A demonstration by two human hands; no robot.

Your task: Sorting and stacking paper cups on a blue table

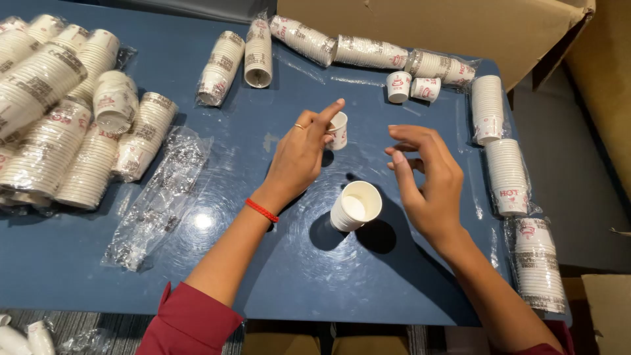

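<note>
My left hand (299, 154), with a ring and a red wrist thread, pinches a small white paper cup (339, 130) just above the blue table (263, 263), its index finger pointing up. To the right, my right hand (427, 177) hovers with its fingers spread and curled, holding nothing. Between and below the two hands, a short stack of white cups (355, 206) stands mouth-up on the table.
A heap of plastic-wrapped cup stacks (59, 125) fills the left side, and more stacks lie along the far edge (309, 39) and the right edge (507, 172). Two single cups (411, 87) stand upside down at the back. An empty plastic sleeve (164, 190) lies left of my arm. A cardboard box (460, 26) stands behind the table.
</note>
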